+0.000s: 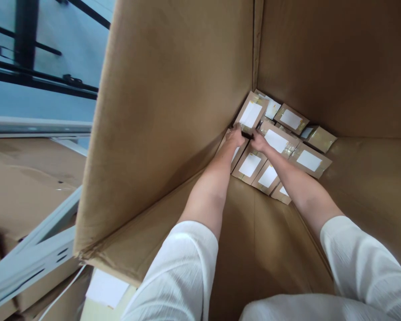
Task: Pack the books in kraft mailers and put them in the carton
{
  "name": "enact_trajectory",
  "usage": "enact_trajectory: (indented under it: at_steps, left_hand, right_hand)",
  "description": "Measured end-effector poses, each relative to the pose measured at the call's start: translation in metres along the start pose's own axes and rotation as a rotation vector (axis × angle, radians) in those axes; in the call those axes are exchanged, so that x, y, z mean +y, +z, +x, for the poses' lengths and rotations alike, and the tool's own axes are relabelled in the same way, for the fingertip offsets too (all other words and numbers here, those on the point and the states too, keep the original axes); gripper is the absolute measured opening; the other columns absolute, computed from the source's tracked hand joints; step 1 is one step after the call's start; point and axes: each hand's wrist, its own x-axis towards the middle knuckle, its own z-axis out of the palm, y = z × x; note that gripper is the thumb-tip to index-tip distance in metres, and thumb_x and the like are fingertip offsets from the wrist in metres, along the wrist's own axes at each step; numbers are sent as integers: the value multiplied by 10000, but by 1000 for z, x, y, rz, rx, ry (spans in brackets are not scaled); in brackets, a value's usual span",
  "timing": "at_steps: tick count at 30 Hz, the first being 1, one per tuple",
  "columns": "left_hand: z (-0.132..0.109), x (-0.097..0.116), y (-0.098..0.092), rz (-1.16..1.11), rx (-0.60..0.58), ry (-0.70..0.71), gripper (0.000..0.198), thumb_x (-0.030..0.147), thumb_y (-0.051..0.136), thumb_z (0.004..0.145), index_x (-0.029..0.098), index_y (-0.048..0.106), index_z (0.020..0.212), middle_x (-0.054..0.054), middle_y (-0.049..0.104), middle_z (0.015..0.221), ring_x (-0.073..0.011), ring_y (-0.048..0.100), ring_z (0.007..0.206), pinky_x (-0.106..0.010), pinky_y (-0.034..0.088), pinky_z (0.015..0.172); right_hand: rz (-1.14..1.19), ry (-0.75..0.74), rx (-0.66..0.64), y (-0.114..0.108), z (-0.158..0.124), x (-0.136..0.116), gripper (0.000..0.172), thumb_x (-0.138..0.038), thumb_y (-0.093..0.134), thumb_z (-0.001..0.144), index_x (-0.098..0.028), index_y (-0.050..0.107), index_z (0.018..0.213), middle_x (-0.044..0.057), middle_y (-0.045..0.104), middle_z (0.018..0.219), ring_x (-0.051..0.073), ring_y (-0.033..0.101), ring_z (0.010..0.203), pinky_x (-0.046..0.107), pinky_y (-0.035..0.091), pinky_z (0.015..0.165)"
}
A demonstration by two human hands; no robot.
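Both my arms reach deep into a tall cardboard carton (173, 89). At its bottom, my left hand (236, 135) is closed at the near left corner of a small cardboard box (261, 101) with a white label. My right hand (259, 141) has its fingers curled at the same box's near right corner, beside a dark gap. My fingertips are partly hidden there. A labelled box (276, 139) lies right next to my right hand. Below my left hand sits another labelled box (224, 139), partly covered by my wrist.
Several more labelled boxes (308, 161) cover part of the carton's floor, some tilted, such as the one at the right (322, 139). The carton's high walls rise around my arms. Outside at left stand a metal rack (30, 263) and other cardboard boxes (30, 187).
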Motion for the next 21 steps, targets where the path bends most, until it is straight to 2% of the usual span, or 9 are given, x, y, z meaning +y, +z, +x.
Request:
enact_trajectory:
  at_steps: [2,5,11,15,21]
  left_hand:
    - [-5,3,3,0,-22,6,807,236,733,975,286,455,1730,-149,549,1727,-360,540,1584,-485,435,1301]
    - [-16,13,5,34,3,62,686,195,690,985,271,547,1652,-147,568,1704,-350,511,1600,-482,419,1303]
    - [-49,42,-11,93,-3,109,738,130,656,951,202,488,1666,-197,542,1688,-356,468,1609,-484,399,1310]
    - [-76,69,-26,91,16,135,734,183,662,957,236,480,1666,-187,559,1654,-367,496,1571,-498,416,1298]
    - [-135,102,-51,89,45,168,670,253,648,991,258,490,1642,-184,567,1633,-368,535,1526,-497,426,1279]
  right_hand:
    - [-25,47,-3,0,-4,1,450,-309,764,856,-230,724,1297,145,644,1472,408,495,1500,675,359,1367]
    - [-26,63,22,-12,-14,-3,393,-283,724,872,-215,755,1258,155,658,1431,398,492,1490,637,353,1376]
    - [-103,138,78,-63,-46,-24,483,-225,674,862,-146,768,1329,187,612,1489,377,636,1363,572,439,1331]
    - [-112,193,101,-92,-71,-42,519,-240,683,854,-180,760,1363,170,612,1497,348,690,1276,557,468,1308]
    - [-132,219,120,-127,-117,-77,484,-247,662,857,-214,762,1329,132,618,1440,278,744,1107,478,511,1263]
